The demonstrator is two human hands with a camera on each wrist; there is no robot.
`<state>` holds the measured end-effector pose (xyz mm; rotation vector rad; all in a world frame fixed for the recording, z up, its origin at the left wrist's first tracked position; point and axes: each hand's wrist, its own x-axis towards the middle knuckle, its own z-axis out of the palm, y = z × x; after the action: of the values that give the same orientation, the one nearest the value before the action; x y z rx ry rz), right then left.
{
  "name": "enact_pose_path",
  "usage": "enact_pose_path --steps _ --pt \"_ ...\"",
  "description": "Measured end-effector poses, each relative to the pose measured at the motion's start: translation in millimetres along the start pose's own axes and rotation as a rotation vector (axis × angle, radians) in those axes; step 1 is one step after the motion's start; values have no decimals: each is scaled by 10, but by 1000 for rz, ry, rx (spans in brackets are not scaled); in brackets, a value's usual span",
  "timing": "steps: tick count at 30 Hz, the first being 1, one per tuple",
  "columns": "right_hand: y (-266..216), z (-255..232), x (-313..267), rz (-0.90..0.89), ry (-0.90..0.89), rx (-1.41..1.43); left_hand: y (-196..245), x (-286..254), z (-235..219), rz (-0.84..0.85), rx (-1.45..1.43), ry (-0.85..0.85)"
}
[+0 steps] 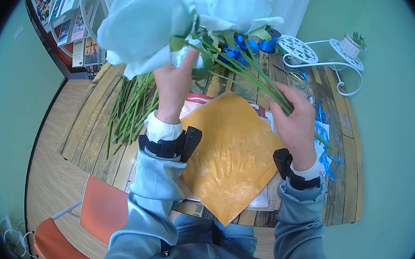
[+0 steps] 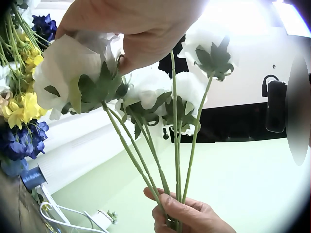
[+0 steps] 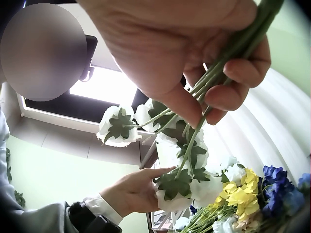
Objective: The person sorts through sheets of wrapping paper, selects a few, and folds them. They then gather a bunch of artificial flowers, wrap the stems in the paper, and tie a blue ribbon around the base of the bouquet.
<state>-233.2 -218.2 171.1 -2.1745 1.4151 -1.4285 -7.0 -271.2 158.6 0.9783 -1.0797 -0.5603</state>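
A bunch of white artificial roses is held up over the table, their big heads at the top of the head view. My right hand grips the gathered green stems low down, and the right wrist view shows its fingers curled round the stems. Up at the blooms is my left hand, its thumb and fingers around one rose head just above its green leaves. The other white heads fan out at different heights. Part of the left hand's fingers is hidden behind petals in the head view.
Golden wrapping paper lies on the wooden table in front of the body. More green stems lie at left, with yellow flowers and blue flowers behind. A blue ribbon spool, white metal stand and blue shreds are at right.
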Motion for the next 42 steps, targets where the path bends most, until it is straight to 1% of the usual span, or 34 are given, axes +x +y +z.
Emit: enact_pose_path --steps 2,3,4,5,7,9,10,12,13,15,16,18,19,20,22,23,24,25,26,27,28,29,30,31,32,34,38,40,41,42 --pt "40 -8 9 -12 -4 -8 -46 13 -6 184 -16 122" --pt "43 -15 14 40 -21 29 -44 17 -28 132 -29 135" --pt "48 -21 20 93 -39 67 -67 34 -38 132 -29 136" --pt "56 -27 29 92 -39 67 -95 56 -38 157 -42 164" --pt "71 -32 39 184 -49 52 -144 73 -53 182 -56 193" --pt "75 -30 35 149 -33 42 -138 68 -55 127 -127 166" --pt "77 -29 32 115 -17 32 -134 71 -52 127 -127 165" --pt "71 -16 28 81 -7 8 -27 69 -25 -3 -62 173" --pt "65 -8 24 47 2 -17 34 45 -12 -2 -62 171" --pt "38 1 12 23 -3 -37 220 -39 20 -144 144 122" --pt "22 2 7 -2 -10 -57 152 -22 3 -144 144 122" --pt "-20 -6 -5 -19 -15 -69 156 -3 -11 -78 175 -21" --pt "-33 -9 -7 -37 -19 -82 175 -29 -27 -185 176 -61" --pt "-33 -9 -8 -38 -19 -82 103 -3 -59 -183 175 -60" --pt "-26 -11 -12 -19 -68 -91 -210 80 -150 -113 14 -70" --pt "-26 -19 -10 -20 -68 -91 -322 97 -148 -28 -44 -8" --pt "-26 -32 -7 -9 -129 -84 -497 124 -175 -28 -44 -8" --pt "-24 -39 -5 3 -190 -78 -669 155 -214 6 -359 12" --pt "-14 -35 -5 3 -189 -78 -631 165 -202 42 -674 32" --pt "5 -23 -5 21 -178 -44 -592 184 -179 378 -204 167" --pt "23 -12 -4 38 -167 -11 -553 176 -181 379 -205 167" --pt "36 -6 1 37 -167 -12 -288 116 -149 149 -229 157" --pt "52 0 7 46 -149 24 -138 78 -116 -81 -251 145" --pt "66 4 12 55 -131 59 -128 84 -90 -19 -311 186" --pt "84 7 12 52 -132 59 -132 92 -95 -17 -312 189" --pt "103 10 22 45 -71 39 -142 105 -120 -45 -310 210" --pt "32 -18 30 64 -73 56 -85 129 -166 -79 -367 184" --pt "35 8 18 38 -36 43 -92 174 -220 -193 -328 139" --pt "35 13 15 37 -38 43 9 133 -188 -193 -328 142" --pt "35 17 13 9 -38 46 197 60 -123 -196 -105 126"
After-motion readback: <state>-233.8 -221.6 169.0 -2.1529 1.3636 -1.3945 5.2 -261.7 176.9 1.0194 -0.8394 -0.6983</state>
